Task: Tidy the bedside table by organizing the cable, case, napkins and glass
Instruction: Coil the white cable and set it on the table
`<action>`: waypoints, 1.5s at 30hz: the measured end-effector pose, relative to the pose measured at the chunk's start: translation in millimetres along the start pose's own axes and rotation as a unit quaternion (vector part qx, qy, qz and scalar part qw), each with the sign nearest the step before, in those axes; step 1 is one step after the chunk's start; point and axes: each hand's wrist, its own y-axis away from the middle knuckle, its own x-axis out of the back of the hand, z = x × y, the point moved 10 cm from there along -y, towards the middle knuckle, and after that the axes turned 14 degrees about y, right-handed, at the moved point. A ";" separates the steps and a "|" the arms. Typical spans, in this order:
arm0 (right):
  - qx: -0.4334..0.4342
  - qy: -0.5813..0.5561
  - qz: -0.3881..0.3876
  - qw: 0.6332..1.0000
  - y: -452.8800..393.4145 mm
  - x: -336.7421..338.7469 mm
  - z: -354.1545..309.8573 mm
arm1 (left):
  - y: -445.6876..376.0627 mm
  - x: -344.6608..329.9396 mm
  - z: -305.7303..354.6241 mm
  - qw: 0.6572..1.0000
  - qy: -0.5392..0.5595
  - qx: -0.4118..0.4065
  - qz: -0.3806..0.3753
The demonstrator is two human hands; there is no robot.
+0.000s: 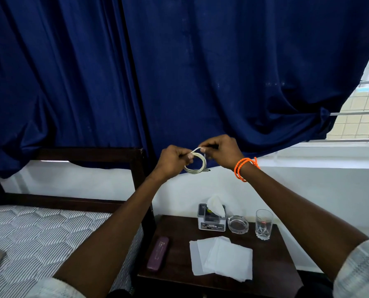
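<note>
Both hands, left point(175, 159) and right point(220, 150), gripping seemingly coiled white cable point(197, 166)

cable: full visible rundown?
The cable is thin, off-white and looks rubbery, wound into a small round coil of several loops. It is held in the air in front of the blue curtain, well above the bedside table. Both hands pinch its top, left hand and right hand. A darker connector end pokes out at the lower right.

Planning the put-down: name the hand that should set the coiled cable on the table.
Probably the left hand: its fingers pinch the coiled cable, while the right hand holds only the loose end. Bare table lies below it.
</note>
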 end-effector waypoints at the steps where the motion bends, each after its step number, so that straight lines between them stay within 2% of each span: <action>1: -0.023 -0.051 -0.003 0.998 0.3 -2.6 3.5 | 0.4 0.0 0.6 1.000 0.001 0.000 0.006; 4: -0.092 -0.215 -0.026 0.972 3.9 -15.6 11.5 | 1.1 1.5 2.3 1.000 0.006 0.001 0.026; 6: -0.123 -0.269 -0.047 0.954 6.3 -23.3 14.0 | 1.9 3.6 2.6 0.999 0.005 0.004 0.035; 11: -0.137 -0.309 -0.127 0.932 15.1 -40.1 11.6 | 6.4 12.1 -6.0 0.995 0.038 0.033 0.080; 13: -0.139 -0.320 -0.120 0.930 15.9 -39.9 11.1 | 8.4 10.6 -8.7 0.994 0.053 0.043 0.084; 17: -0.160 -0.328 -0.079 0.928 12.9 -35.6 15.5 | 9.7 1.3 -4.7 0.997 0.048 0.038 0.038; 22: -0.212 -0.388 -0.102 0.891 15.4 -49.7 19.7 | 12.1 5.2 7.0 0.997 0.016 -0.008 0.079; 26: -0.185 -0.358 -0.106 0.909 13.4 -50.5 15.1 | 14.9 12.8 6.2 0.990 0.023 -0.012 0.138; 30: -0.156 -0.260 -0.130 0.944 11.1 -47.4 16.0 | 15.2 23.5 0.9 0.984 0.023 -0.007 0.179; 33: -0.115 -0.201 -0.114 0.966 9.4 -44.8 13.5 | 15.5 25.6 -3.7 0.979 0.040 0.001 0.201; 38: -0.082 -0.138 -0.085 0.983 9.1 -48.1 11.6 | 14.1 21.1 -18.9 0.971 0.107 0.040 0.210; 45: -0.099 -0.155 -0.106 0.977 13.2 -56.9 20.6 | 15.8 14.2 -29.0 0.982 0.072 0.035 0.172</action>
